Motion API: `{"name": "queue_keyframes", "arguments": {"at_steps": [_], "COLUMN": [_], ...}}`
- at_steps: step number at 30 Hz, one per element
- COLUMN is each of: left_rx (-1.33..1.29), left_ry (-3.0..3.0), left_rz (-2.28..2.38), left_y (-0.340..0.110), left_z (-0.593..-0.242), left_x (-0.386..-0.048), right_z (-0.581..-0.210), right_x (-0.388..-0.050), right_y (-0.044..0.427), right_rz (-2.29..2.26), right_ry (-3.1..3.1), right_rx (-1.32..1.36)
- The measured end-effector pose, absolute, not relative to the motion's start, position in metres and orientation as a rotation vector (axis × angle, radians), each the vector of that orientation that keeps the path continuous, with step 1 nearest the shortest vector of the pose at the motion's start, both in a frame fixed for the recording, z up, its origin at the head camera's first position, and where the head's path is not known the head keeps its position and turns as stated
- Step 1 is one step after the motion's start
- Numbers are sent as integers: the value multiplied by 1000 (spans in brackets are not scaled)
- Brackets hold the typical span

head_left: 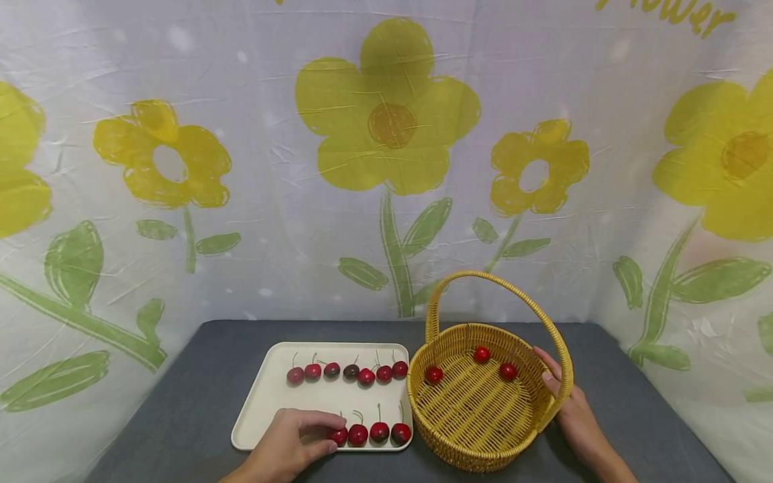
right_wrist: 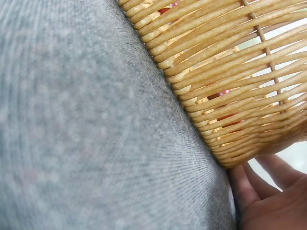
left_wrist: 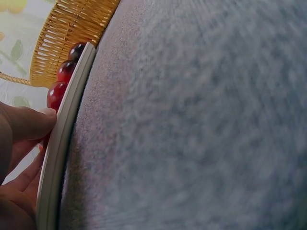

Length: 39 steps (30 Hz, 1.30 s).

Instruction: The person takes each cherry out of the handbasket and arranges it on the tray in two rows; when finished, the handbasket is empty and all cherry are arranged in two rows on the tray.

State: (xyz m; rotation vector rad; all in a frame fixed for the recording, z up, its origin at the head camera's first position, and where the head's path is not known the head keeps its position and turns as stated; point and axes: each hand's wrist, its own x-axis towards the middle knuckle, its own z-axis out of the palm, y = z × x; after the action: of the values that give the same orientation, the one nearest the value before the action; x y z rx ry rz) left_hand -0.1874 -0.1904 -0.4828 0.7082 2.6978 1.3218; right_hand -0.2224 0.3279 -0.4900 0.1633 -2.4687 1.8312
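Observation:
My left hand (head_left: 288, 439) pinches the leftmost cherry (head_left: 339, 437) of the front row, low on the cream tray (head_left: 266, 396). In the left wrist view the thumb partly hides that cherry, right behind the tray's rim. Beside it stand dark red cherries (head_left: 379, 432) with stems up, and a back row of several more cherries (head_left: 366, 377) lies along the far side. My right hand (head_left: 570, 409) holds the right side of the yellow wicker basket (head_left: 474, 463), thumb at the rim and fingers along the outer wall. Inside the basket sit three cherries (head_left: 481, 354), well apart.
The basket stands against the tray's right edge, its tall arched handle (head_left: 507, 285) rising above it. A dark grey cloth (head_left: 187, 402) covers the table. Behind hangs a pale curtain (head_left: 260, 201) printed with yellow flowers.

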Motion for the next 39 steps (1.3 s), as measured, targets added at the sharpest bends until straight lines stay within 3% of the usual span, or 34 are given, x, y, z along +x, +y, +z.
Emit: {"name": "queue_keyframes", "arguments": {"at_steps": [17,23,29,39], "left_rx": [794,667,551,734], "left_ry": [2780,2572,2434,2307], "left_rz": [1377,1635,1754,1942], "left_y": [-195,-199,-196,-142], "left_z": [-484,-480,-461,-416], "left_x": [-180,-176,-177,-198], "right_z": [-489,-489,-489,-490], "right_x": [-222,-221,-221,-223], "right_y": [325,326,327,326], "right_rz": [1854,1856,1816,1814], "right_ry": [-2459,-2457,-2479,-2475], "right_rx": [160,161,145,142]}}
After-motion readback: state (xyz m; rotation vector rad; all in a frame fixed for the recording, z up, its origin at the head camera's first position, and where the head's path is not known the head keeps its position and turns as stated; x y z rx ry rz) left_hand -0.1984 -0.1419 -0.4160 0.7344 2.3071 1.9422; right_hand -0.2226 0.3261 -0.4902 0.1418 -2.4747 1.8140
